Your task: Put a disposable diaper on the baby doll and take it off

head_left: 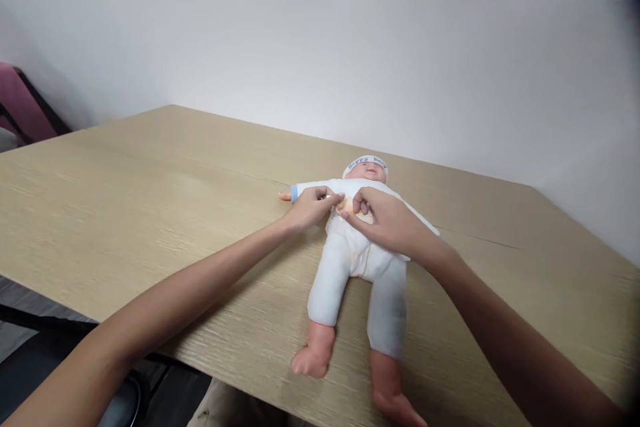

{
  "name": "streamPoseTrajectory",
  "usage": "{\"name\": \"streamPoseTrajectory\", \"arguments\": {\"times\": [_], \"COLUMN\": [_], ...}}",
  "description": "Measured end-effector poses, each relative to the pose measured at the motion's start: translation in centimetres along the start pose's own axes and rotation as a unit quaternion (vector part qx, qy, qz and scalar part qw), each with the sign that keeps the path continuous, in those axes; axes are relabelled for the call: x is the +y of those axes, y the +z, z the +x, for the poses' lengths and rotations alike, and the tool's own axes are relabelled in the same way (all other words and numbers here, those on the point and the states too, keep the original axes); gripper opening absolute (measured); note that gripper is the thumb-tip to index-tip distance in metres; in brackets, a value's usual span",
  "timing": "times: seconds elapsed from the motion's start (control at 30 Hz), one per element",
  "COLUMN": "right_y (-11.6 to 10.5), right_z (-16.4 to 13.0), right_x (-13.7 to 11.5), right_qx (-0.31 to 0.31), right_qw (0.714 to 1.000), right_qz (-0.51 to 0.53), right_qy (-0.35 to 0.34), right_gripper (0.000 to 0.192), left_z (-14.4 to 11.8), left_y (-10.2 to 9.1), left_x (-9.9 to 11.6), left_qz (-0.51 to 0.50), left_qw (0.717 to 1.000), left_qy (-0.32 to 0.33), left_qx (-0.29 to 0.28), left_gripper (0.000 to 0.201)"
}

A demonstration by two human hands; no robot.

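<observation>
I see the baby doll (357, 250) lying on its back on the wooden table (125, 187), head toward the white partition wall (300, 47), its 2 bare feet reaching my near edge. Lying flat like this, the chest faces up, so both hands can work on the front of the white romper (350, 253) without holding the body.

My left hand (313, 205) comes in from the left and pinches the fabric at the chest, fingers together on the cloth just below the doll's outstretched arm. My right hand (387, 217) meets it from the right, fingertips closed on the same patch of romper near the neckline. The 2 hands nearly touch, so the cloth between them is held taut.

The doll wears a white cap (367, 163) with blue lettering. To the left the tabletop is bare wood. The right foot hangs over the near edge, so pulling toward me has little margin. The wall stands well behind the head.
</observation>
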State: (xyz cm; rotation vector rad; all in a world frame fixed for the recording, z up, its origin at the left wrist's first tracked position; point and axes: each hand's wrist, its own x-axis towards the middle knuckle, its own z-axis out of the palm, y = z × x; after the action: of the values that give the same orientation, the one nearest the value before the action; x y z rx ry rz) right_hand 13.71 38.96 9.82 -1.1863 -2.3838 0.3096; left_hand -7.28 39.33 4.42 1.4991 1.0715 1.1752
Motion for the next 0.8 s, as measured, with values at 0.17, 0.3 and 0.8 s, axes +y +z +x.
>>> {"name": "streamPoseTrajectory", "arguments": {"times": [0.17,0.3,0.8], "right_y": [1.8,2.4,2.8], "right_z": [0.0,0.0,-0.3], "right_x": [0.9,0.9,1.5], "right_qx": [0.034,0.056,0.200], "right_qw": [0.999,0.997,0.977], "right_qz": [0.022,0.038,0.070], "right_qy": [-0.001,0.028,0.010], "right_gripper": [0.038,0.041,0.022], "left_z": [0.7,0.7,1.1], "left_y": [1.6,1.0,1.1], "left_x": [-0.2,-1.3,-4.8], "left_qz": [-0.052,-0.059,-0.006], "left_qw": [0.993,0.988,0.999], "left_qy": [0.065,0.097,0.038], "left_qx": [-0.086,-0.100,0.005], "left_gripper": [0.057,0.055,0.037]}}
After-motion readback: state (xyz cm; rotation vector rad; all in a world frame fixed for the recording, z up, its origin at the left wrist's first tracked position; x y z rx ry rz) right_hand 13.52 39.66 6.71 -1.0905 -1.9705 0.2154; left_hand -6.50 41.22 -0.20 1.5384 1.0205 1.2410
